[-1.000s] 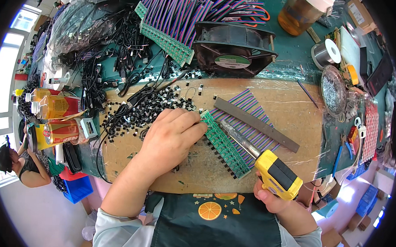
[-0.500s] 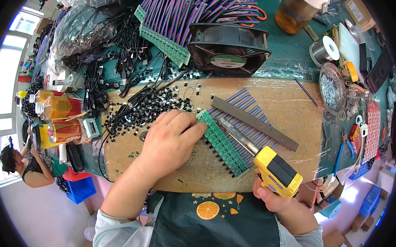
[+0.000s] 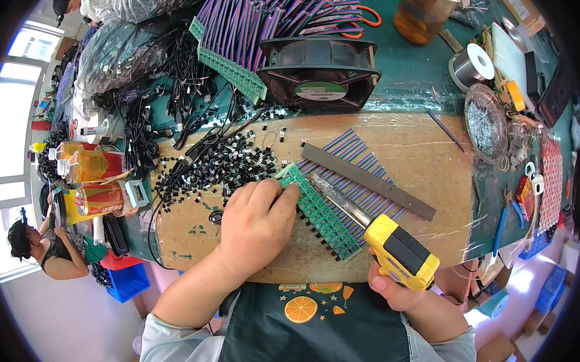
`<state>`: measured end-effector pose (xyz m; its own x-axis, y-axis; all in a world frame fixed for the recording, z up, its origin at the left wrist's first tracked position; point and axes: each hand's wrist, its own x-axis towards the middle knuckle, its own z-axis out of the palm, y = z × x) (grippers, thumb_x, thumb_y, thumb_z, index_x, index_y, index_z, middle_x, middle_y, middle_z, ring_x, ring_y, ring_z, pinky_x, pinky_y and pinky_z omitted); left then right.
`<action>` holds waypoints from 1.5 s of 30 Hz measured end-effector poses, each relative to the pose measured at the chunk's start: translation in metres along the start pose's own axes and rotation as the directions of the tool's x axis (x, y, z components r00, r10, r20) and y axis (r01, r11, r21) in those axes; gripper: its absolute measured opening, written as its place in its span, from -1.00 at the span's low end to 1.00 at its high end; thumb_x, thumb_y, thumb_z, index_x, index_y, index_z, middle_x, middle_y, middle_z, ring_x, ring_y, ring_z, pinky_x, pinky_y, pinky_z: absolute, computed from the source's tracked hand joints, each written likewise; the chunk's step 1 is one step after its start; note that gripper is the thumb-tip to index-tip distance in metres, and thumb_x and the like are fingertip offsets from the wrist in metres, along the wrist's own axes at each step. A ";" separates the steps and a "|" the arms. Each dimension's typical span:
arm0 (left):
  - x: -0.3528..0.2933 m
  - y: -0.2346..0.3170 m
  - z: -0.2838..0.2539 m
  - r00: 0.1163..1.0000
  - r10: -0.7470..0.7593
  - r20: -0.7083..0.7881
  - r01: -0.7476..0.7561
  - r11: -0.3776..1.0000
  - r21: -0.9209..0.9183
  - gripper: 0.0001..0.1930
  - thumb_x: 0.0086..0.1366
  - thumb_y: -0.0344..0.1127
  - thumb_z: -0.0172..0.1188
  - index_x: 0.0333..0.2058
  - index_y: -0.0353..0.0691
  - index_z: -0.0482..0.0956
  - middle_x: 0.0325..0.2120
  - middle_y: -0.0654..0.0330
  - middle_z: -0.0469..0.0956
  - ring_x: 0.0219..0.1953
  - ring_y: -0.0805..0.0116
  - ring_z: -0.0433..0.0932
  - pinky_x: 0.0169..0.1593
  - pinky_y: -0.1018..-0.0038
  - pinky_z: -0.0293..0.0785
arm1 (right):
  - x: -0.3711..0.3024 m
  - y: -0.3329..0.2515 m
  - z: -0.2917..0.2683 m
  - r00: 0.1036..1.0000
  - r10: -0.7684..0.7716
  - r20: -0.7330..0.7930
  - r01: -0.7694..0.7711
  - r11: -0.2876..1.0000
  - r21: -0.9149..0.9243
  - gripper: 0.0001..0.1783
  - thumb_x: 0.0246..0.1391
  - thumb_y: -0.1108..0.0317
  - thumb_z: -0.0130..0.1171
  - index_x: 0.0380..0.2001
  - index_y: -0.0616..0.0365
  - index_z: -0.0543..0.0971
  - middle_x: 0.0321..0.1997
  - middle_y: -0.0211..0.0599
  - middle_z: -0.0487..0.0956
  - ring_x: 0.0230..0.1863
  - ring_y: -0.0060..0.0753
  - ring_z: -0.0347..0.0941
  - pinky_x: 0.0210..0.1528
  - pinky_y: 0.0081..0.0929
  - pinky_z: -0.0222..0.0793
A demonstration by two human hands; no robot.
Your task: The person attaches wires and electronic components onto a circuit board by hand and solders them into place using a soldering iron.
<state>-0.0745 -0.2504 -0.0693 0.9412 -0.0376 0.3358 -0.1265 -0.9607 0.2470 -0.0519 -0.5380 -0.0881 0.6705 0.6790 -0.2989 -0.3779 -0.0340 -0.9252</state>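
Running lengthwise down-right, green board (image 3: 321,211), right grip (image 3: 395,291) around soldering gun (image 3: 400,250), pointing leftward; left grip (image 3: 254,223), hold unclear

Worktop (image 3: 407,82), green. Windows (image 3: 9,130), pale-framed, brightly daylit, beyond left edge. Floor (image 3: 508,297), pale, light-reflecting, beyond near right corner; cardboard boxes (image 3: 497,353) there.

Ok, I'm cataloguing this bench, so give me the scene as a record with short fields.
Left hand: fingers at the upper end of a long green circuit-board strip
Right hand: grips a yellow-and-black soldering gun
Gun's metal tip: beside the strip, contact unclear
Flat grey-brown bar: across striped multicoloured wires
Left of strip: heap of small black electronic parts
Behind: black square-framed fan
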 end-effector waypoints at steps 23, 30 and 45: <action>-0.001 0.007 0.002 0.999 -0.049 0.002 0.049 0.998 0.042 -0.72 0.04 -0.54 0.30 -0.20 -0.32 0.64 -0.35 0.12 0.54 -0.36 0.15 0.57 -0.27 0.35 0.53 | 0.009 -0.006 0.004 0.999 -0.033 -0.017 0.032 0.999 -0.003 -0.80 0.00 0.55 0.32 -0.30 0.18 0.52 -0.43 -0.35 0.47 -0.47 -0.46 0.39 -0.40 -0.49 0.30; 0.000 0.004 0.000 0.998 -0.055 0.008 0.055 0.998 0.028 -0.71 0.04 -0.53 0.30 -0.19 -0.31 0.63 -0.35 0.12 0.54 -0.35 0.16 0.57 -0.26 0.34 0.53 | 0.013 -0.004 0.005 0.991 -0.130 -0.013 0.128 0.989 -0.078 -0.78 0.00 0.58 0.32 -0.27 0.22 0.52 -0.40 -0.31 0.50 -0.45 -0.46 0.43 -0.42 -0.49 0.31; 0.001 0.002 -0.003 0.998 -0.048 0.037 0.048 0.999 0.005 -0.72 0.05 -0.51 0.30 -0.20 -0.30 0.64 -0.37 0.15 0.52 -0.37 0.17 0.55 -0.27 0.35 0.50 | 0.018 0.001 0.007 0.967 -0.254 0.010 0.252 0.952 -0.174 -0.55 0.02 0.57 0.34 -0.01 0.36 0.47 -0.34 -0.36 0.53 -0.42 -0.60 0.42 -0.39 -0.59 0.33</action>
<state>-0.0745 -0.2519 -0.0653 0.9571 -0.0012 0.2897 -0.0793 -0.9628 0.2581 -0.0453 -0.5205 -0.0928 0.7381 0.6727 -0.0519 -0.0802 0.0111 -0.9967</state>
